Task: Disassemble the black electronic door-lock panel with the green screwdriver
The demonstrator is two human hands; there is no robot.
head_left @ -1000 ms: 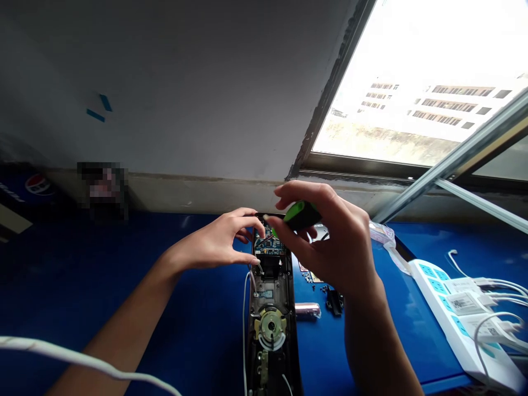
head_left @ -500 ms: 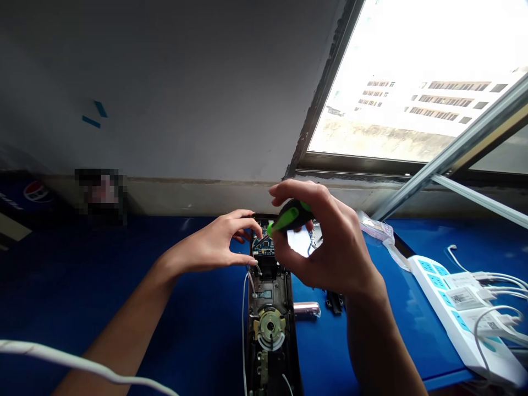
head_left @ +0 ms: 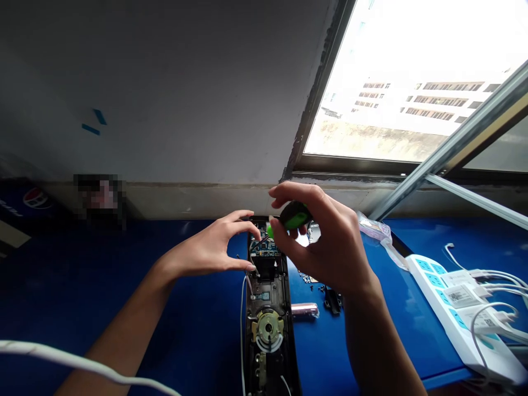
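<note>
A long dark device casing [head_left: 289, 330] lies opened on the blue table, showing a circuit board [head_left: 266, 248] at its far end and a round speaker-like part [head_left: 269, 328] nearer me. My right hand [head_left: 330, 236] is closed around a green and black screwdriver [head_left: 295, 215], its shaft slanting down towards the board. The tip is hard to make out. At the casing's left edge, my left hand [head_left: 210, 245] has thumb and fingers spread in a C shape. Its fingertips reach over the board's left side, near the screwdriver shaft.
Right of the casing are a pink cylinder [head_left: 305, 310], a black part [head_left: 333, 301] and small screws [head_left: 307, 278]. A white power strip [head_left: 445, 308] with plugged cables stands further right. A white cable [head_left: 82, 360] crosses the lower left. Wall and window rise behind.
The view has shifted slightly. In my right hand the screwdriver handle has turned and tilted flatter, and small screws beside the casing show more clearly. My left hand stays at the casing's edge.
</note>
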